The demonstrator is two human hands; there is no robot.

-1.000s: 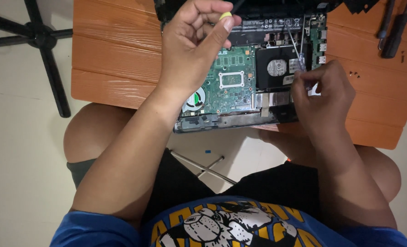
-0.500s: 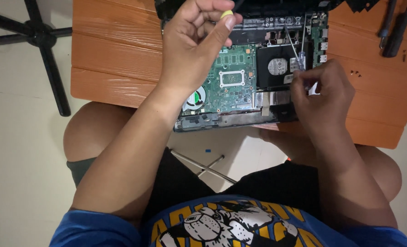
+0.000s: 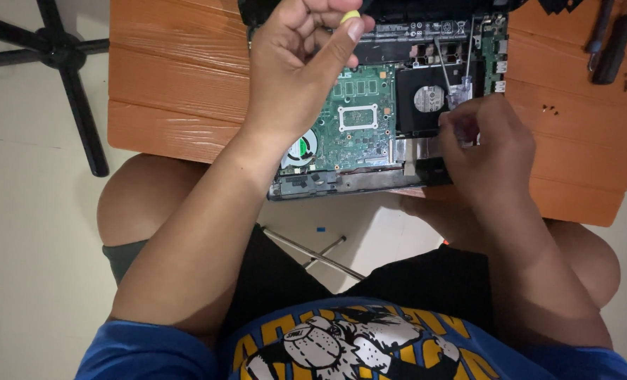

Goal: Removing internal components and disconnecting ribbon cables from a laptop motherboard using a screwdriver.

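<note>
Two hands busy inside opened laptop at 12 o'clock on orange table: left hand pinching small yellow bit, right hand curled shut around screwdriver over hard drive, likely mid-unscrewing, needing steady vertical pressure.

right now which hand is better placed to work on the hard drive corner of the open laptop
Right. The right hand already rests by the hard drive, pinching a thin tool there. The left hand is raised above the green board, holding something yellow.
</note>
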